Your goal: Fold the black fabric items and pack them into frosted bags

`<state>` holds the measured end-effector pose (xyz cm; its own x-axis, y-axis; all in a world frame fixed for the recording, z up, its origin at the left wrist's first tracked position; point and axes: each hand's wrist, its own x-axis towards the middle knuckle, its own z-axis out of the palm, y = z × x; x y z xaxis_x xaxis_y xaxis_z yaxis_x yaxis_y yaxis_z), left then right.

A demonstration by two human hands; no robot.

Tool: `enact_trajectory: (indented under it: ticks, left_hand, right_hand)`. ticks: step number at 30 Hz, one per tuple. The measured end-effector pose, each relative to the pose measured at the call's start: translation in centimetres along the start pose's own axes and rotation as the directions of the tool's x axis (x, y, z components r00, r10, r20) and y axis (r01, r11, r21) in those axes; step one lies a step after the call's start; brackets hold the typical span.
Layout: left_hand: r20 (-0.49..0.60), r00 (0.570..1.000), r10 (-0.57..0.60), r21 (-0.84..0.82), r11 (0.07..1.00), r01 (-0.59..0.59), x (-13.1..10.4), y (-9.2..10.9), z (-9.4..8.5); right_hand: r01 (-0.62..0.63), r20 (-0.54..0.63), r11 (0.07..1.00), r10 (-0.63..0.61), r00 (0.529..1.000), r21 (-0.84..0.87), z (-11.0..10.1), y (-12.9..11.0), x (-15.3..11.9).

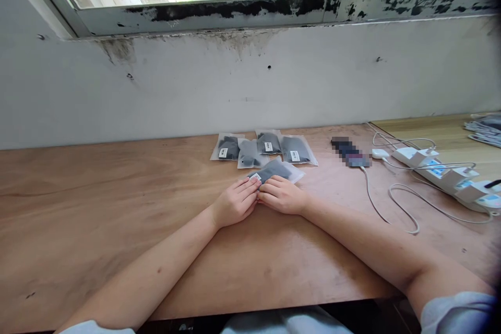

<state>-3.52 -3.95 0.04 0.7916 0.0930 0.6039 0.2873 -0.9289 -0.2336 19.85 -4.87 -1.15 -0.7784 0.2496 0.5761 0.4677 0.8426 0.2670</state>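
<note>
A frosted plastic bag (276,168) with dark contents lies tilted on the table, its near side covered by both hands. My left hand (237,201) is closed over the bag's left end, fingers side by side beside a small white label. Against its fingertips rests my right hand (282,195), fingers curled over the near edge of the same bag. Both thumbs are hidden. Just beyond lie more frosted bags with dark contents: a labelled one at far left (228,147), one beside it (251,154), one at the back (268,142) and one at right (297,150).
A pixelated dark device (350,152) with a white cable lies to the right. Farther right, a white power strip (442,175) holds several plugs, with loose cables (407,214) around it. Grey bundled items (485,129) lie at the far right. A wall and window stand behind the wooden table (97,209).
</note>
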Motion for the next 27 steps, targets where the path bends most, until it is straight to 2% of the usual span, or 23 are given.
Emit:
enact_trajectory:
  ticks: [5,10,20,27]
  left_hand:
    - [0.037,0.999,0.008,-0.005,1.0,-0.008,-0.4,0.0,0.4]
    - [0.018,1.0,0.022,-0.059,0.998,-0.021,-1.0,0.1,0.5]
    - [-0.026,0.992,-0.127,-0.196,0.973,0.12,-2.6,-1.9,-1.0]
    - [-0.081,0.951,-0.299,-0.222,0.935,0.275,-3.0,-2.6,-1.4]
  right_hand:
    - [-0.045,0.065,0.999,0.046,0.997,-0.021,-0.4,-0.6,0.4]
    - [-0.091,0.124,0.996,0.089,0.988,0.014,-0.6,-1.4,0.1]
    - [-0.237,0.052,0.966,0.233,0.971,0.106,-1.4,-0.2,-2.2]
    - [-0.272,0.072,0.95,0.264,0.962,0.152,-2.2,0.9,-2.9]
